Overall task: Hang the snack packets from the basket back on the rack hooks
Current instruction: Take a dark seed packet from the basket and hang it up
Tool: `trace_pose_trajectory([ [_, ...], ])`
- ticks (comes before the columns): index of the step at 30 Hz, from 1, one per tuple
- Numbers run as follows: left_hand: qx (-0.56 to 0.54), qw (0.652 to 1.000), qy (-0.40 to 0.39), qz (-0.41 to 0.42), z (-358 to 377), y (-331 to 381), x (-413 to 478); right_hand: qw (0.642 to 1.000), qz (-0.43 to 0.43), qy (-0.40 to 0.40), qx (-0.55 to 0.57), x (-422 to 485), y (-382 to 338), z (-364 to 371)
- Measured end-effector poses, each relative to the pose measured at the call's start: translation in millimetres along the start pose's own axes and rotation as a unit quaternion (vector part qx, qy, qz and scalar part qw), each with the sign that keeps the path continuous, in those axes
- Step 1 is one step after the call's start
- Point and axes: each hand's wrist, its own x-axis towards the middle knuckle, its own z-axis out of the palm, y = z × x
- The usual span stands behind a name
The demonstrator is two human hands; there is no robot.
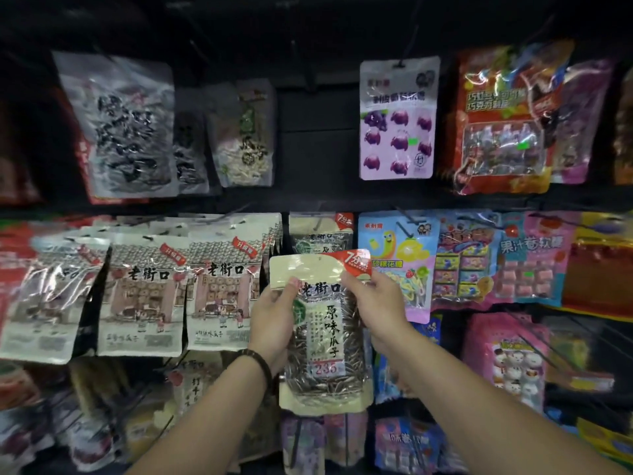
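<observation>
Sunflower-seed packet (325,337) is not yet hung, left grip (274,313) and right grip (380,303) both pinching its top below the matching packets (317,234); basket unseen.

Black rack (318,132); cream packet (325,320) with red corner and striped black seeds; lilac packet (399,121) dotted with purple sweets; red packet (496,125); pink packet (503,337)

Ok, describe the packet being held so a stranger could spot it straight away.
On the black rack, find the middle row, right of the cream packets printed with an old shopfront. There the left hand and right hand hold up a seed packet. Only it is not hanging, and it shows striped seeds, a red top corner and a red 235 label.
</observation>
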Motion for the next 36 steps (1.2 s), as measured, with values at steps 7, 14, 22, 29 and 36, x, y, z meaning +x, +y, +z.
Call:
trace_pose_trajectory([
  [7,0.028,0.998,0.046,0.014,11.2,24.4,35.6,0.999,-0.02,0.008,0.033,46.1,-19.0,21.3],
  [14,0.046,0.997,0.061,0.022,18.2,29.8,44.4,1.0,-0.016,0.008,0.02,65.4,-17.5,23.6],
  [22,0.023,0.997,0.074,0.0,22.6,15.8,67.1,0.999,-0.028,0.032,-0.021,70.1,-16.0,24.7],
  [29,0.104,0.992,0.071,-0.018,38.6,-17.7,65.4,0.997,-0.018,0.062,-0.045,92.1,-8.2,38.7],
  [36,0.317,0.945,-0.079,0.022,44.8,-51.8,77.8,0.995,0.013,0.07,-0.071,125.5,-0.9,48.6],
])
